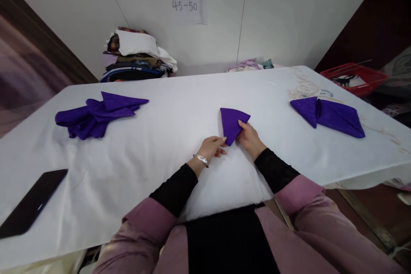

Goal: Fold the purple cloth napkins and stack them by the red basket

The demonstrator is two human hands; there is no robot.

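A folded purple napkin [231, 122], shaped like a fan or cone with its narrow end toward me, is held above the middle of the table. My right hand [250, 138] grips its right side, thumb on top. My left hand [212, 147], with a silver bracelet at the wrist, pinches the lower left edge near the point. To the right lies another folded purple napkin [337, 116] with a triangular flap. A heap of loose purple cloth [93, 115] rests on the left.
White cloth covers the table [180, 102]. A black flat slab [34, 201] lies at the front left. Stacked folded clothes [138, 55] stand against the wall behind, and a red basket [362, 87] is beyond the right corner. Paper signs [186, 6] hang on the wall.
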